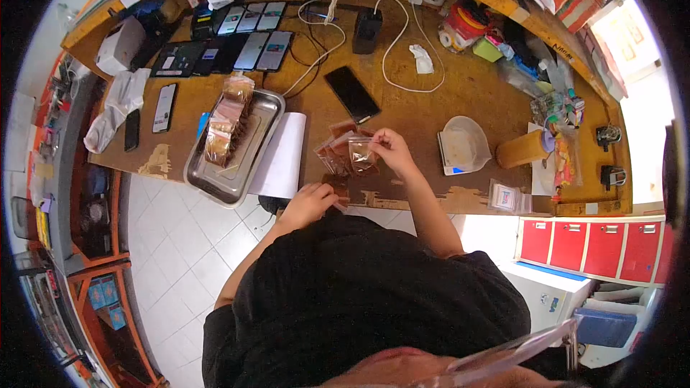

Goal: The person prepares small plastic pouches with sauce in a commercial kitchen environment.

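My right hand (389, 148) pinches the top edge of a small clear bag with brown contents (362, 156). Under and beside it lie more such bags (333, 152) in a loose pile on the wooden table. My left hand (313, 202) rests at the table's front edge, its fingers curled over another brown bag (338, 187). To the left, a metal tray (253, 145) holds a long row of packed brown bags (228, 123). White paper (284, 156) lies between the tray and my hands.
A white bowl on a scale (463, 145) and an orange-brown container (522, 149) stand to the right. Beyond the pile lies a black phone (351, 94). Several phones (251, 51) lie at the back left. White cables (388, 57) loop across the back.
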Demonstrator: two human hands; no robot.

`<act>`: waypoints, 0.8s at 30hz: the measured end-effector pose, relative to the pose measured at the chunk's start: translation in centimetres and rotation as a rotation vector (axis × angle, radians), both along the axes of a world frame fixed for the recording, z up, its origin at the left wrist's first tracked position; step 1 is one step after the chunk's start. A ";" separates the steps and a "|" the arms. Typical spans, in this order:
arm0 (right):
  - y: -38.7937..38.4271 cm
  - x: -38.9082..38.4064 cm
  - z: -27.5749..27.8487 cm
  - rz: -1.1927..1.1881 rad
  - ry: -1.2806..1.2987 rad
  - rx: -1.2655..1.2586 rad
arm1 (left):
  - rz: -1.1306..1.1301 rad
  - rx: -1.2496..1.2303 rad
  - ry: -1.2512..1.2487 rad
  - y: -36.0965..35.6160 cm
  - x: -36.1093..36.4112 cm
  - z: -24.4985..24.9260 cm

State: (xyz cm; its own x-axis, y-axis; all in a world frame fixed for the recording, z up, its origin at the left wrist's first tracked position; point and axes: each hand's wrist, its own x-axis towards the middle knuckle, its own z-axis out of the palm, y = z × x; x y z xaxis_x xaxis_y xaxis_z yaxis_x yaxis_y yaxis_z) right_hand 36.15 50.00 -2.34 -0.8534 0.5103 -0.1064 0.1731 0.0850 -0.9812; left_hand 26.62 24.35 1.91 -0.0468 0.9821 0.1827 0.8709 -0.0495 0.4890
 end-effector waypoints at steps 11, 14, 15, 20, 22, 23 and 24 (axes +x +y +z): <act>0.5 -0.9 -0.4 -0.012 -0.146 0.726 | 0.006 -0.040 -0.037 -0.3 0.1 0.1; 1.2 -1.6 0.4 0.190 -0.164 0.474 | 0.009 -0.008 -0.039 -0.4 0.2 0.4; 1.2 -1.8 0.7 0.291 -0.180 0.361 | 0.010 0.013 -0.045 -0.5 0.2 0.4; 1.2 -2.7 0.6 0.116 -0.267 0.519 | 0.008 0.021 -0.049 -0.7 0.2 0.3; 0.9 -3.0 -0.8 -0.020 -0.255 0.577 | 0.017 0.023 -0.048 -0.7 0.2 0.0; 0.6 -3.0 -1.6 -0.115 -0.261 0.678 | 0.018 0.026 -0.046 -0.7 0.1 -0.1; 0.4 -3.1 -1.8 -0.208 -0.266 0.777 | 0.014 0.028 -0.051 -0.7 0.0 -0.2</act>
